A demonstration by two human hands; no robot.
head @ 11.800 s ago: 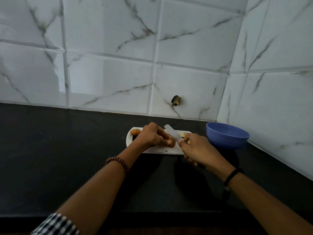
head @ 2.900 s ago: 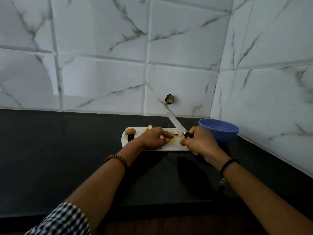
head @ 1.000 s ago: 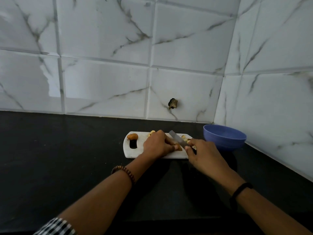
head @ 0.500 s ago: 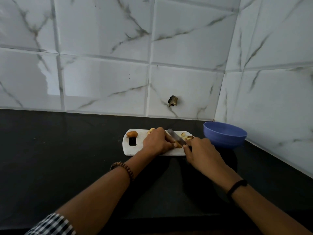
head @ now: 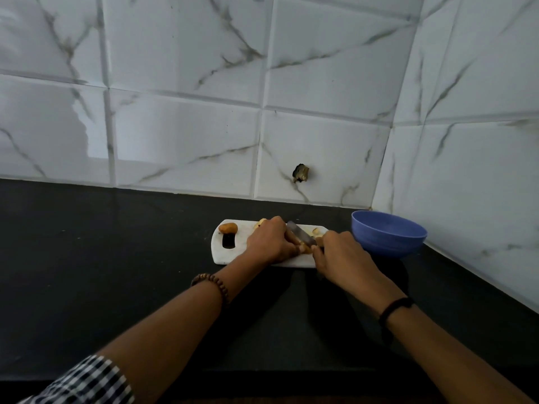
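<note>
The counter (head: 116,272) is black and flat. It runs from the left side all the way to the right. There it meets the white wall (head: 466,185) in a corner. Two things sit right on it. One is a small white board (head: 230,258). It lies flat, a bit right of the middle and toward the far side. Its long side goes left to right. It has a dark hole (head: 228,240) at its left end. The other thing is a blue bowl (head: 388,240). It stands upright just right of the board, near the corner.
</note>
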